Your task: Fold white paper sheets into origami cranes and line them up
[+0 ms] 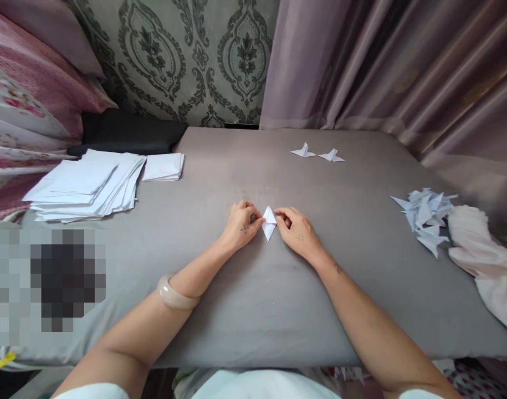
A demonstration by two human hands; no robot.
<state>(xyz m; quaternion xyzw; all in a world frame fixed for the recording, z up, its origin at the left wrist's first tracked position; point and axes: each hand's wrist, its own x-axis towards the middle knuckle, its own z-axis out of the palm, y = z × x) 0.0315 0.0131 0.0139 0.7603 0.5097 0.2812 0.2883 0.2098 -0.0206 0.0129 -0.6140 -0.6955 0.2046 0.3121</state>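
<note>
A small piece of white paper folded into a diamond (269, 224) lies on the grey cloth in front of me, a horizontal edge crossing its middle. My left hand (241, 224) pinches its left corner between thumb and forefinger. At the opposite corner, the thumb and forefinger of my right hand (298, 230) close on the paper's edge. The remaining fingers of both hands are curled, and their undersides are hidden. A pale bangle (177, 293) sits on my left forearm.
Stacked white sheets (87, 185) and a smaller paper pile (164, 167) lie at left, near a black cushion (128, 131). Two folded paper birds (317, 153) stand at the back. A heap of folded paper (428, 213) lies right, beside pale cloth (477, 238).
</note>
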